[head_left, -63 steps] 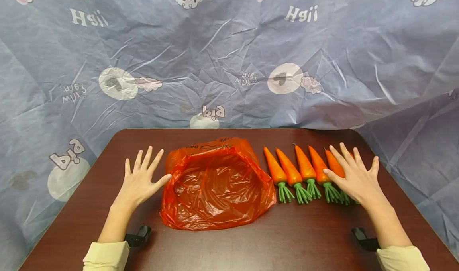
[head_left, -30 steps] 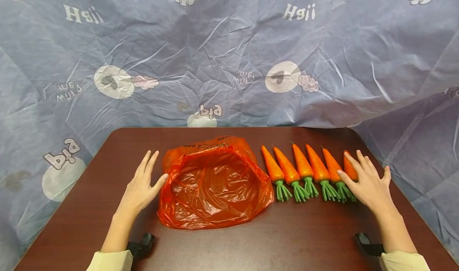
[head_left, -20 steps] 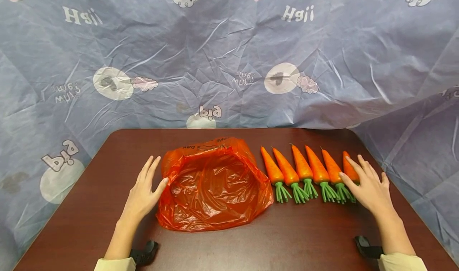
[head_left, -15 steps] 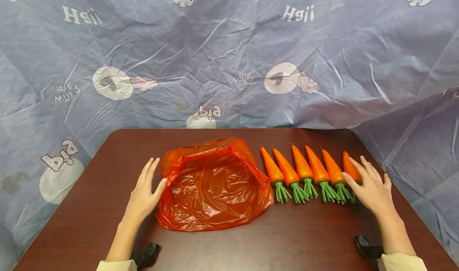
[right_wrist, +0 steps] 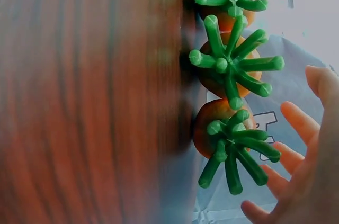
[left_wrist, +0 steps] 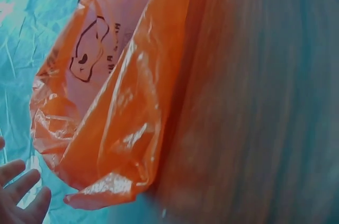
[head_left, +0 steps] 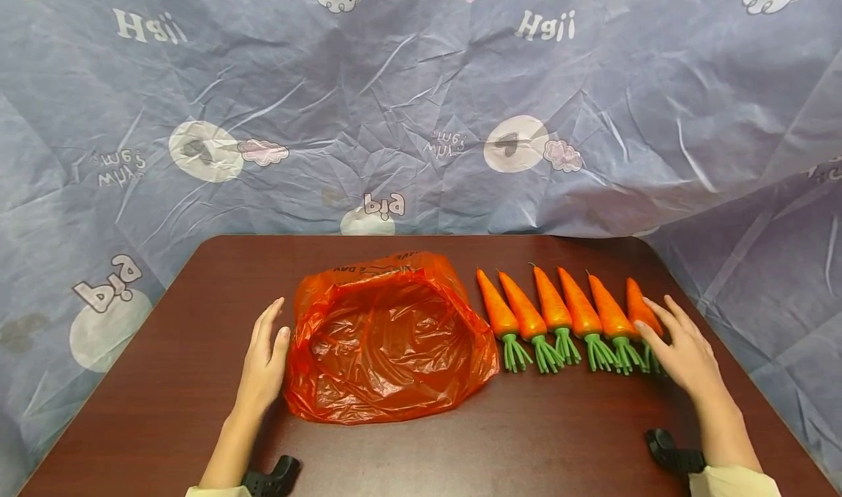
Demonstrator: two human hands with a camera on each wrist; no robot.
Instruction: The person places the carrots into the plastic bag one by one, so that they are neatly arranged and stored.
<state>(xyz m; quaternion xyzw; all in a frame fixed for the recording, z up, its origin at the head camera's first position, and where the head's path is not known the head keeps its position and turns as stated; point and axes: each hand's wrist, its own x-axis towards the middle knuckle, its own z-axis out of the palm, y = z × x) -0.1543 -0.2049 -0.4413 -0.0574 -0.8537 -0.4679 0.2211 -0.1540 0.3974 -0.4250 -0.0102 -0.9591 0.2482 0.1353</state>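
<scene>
An orange-red plastic bag (head_left: pixel 442 264) lies on the table with its mouth gaping toward me. At its left side is my left hand (head_left: pixel 262 373), thumb raised and fingers extended; I cannot tell if it touches the plastic. In the left wrist view that hand (left_wrist: pixel 24 200) appears beside the bag's crumpled wall (left_wrist: pixel 124 107). Several carrots (head_left: pixel 552 300) with green stubby tops lie in a row right of the bag. My right hand (head_left: pixel 687 354), fingers loosely spread, partly covers the rightmost carrot (head_left: pixel 635 303). In the right wrist view, that hand (right_wrist: pixel 304 168) is apart from the green tops (right_wrist: pixel 228 65).
The dark brown table (head_left: pixel 460 457) has rounded far corners. Behind it hangs a wrinkled blue-grey printed cloth (head_left: pixel 368 109), which also runs along the right side. A black wrist camera (head_left: pixel 279 475) is strapped to the left wrist and another black camera (head_left: pixel 661 446) to the right.
Both hands have come lower and nearer, from widely spread fingers to more relaxed ones. The left has turned thumb-up beside the bag. The right has shifted right, uncovering more carrots. Bag and carrots stay put.
</scene>
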